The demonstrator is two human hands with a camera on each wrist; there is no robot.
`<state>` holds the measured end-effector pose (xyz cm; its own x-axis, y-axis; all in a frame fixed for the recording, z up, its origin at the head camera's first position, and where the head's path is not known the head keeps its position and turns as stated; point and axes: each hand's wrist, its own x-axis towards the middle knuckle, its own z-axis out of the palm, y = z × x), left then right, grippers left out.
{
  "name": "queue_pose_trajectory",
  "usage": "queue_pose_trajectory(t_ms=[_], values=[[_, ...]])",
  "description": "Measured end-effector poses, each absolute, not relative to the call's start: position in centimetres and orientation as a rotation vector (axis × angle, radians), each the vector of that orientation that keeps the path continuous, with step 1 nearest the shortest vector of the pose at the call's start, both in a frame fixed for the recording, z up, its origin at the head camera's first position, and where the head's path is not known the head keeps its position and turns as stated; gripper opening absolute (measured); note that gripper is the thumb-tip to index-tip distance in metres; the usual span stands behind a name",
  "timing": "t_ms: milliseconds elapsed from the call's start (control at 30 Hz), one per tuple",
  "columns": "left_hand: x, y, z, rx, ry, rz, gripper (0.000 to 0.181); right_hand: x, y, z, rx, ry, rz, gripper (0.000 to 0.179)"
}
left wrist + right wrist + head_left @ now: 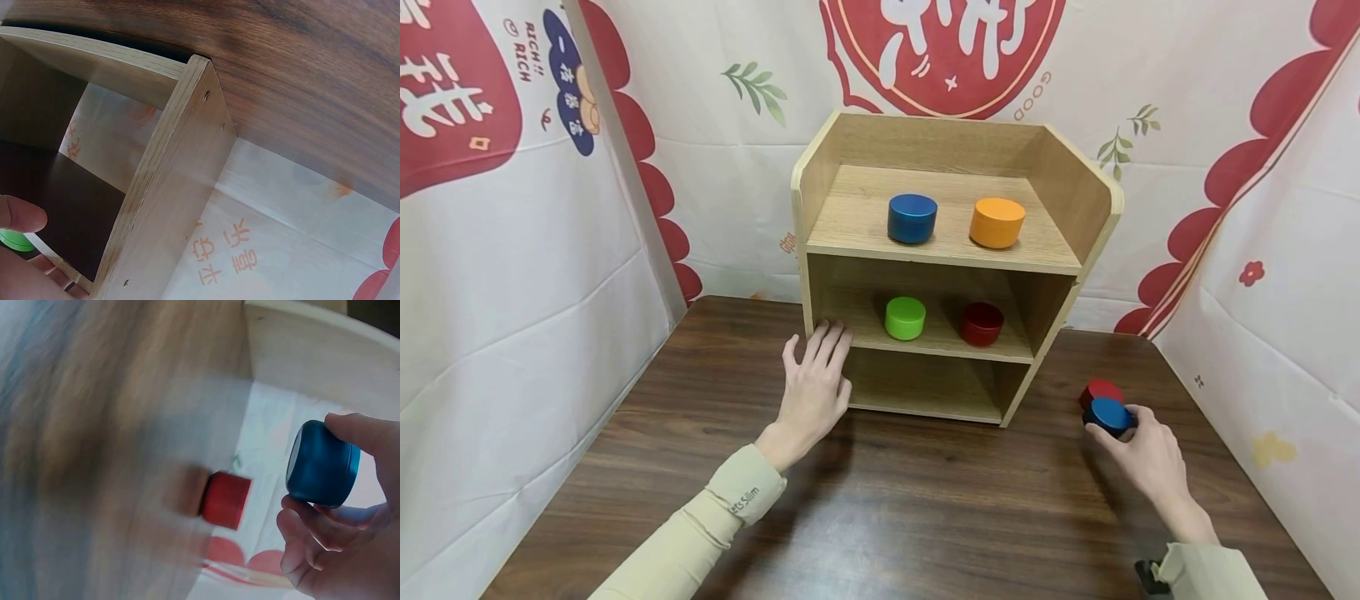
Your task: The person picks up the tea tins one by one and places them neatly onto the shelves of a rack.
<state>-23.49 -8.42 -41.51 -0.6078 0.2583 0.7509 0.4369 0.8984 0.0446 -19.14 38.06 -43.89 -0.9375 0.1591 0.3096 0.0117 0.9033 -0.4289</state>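
Between thumb and fingers, my right hand (1150, 458) pinches a round blue tin (1109, 416) at the right of the table. In the right wrist view the blue tin (323, 464) is tilted and clear of the tabletop. Just behind it in the head view stands a red tin (1102, 392), partly covered by it. My left hand (815, 387) rests its fingertips at the left front edge of the wooden shelf's (925, 344) middle board, fingers mostly extended. A green tin (905, 318) and a dark red tin (982, 323) sit on that middle board.
The shelf's top board (868, 187) bears another blue tin (912, 218) and an orange tin (997, 222). The shelf stands at the back of the brown wooden table (880, 500). Printed cloth (722, 208) hangs behind and on both sides.
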Motion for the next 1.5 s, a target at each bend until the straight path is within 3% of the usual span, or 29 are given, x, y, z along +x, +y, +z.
queue_pose_trajectory(t_ms=[400, 767, 1500], values=[[-23.4, -8.4, -41.5, -0.490, -2.266, -0.277, 0.067, -17.9, 32.7, -41.4, 0.064, -2.630, 0.646, 0.069], [-23.5, -8.5, -41.4, -0.493, -2.270, -0.281, 0.070, -17.6, 28.2, -41.5, 0.214, -2.614, 0.664, 0.063], [-23.6, -8.5, -41.6, -0.488, -2.265, -0.281, 0.071, -21.2, 20.9, -41.8, 0.366, -2.654, 0.791, 0.064]])
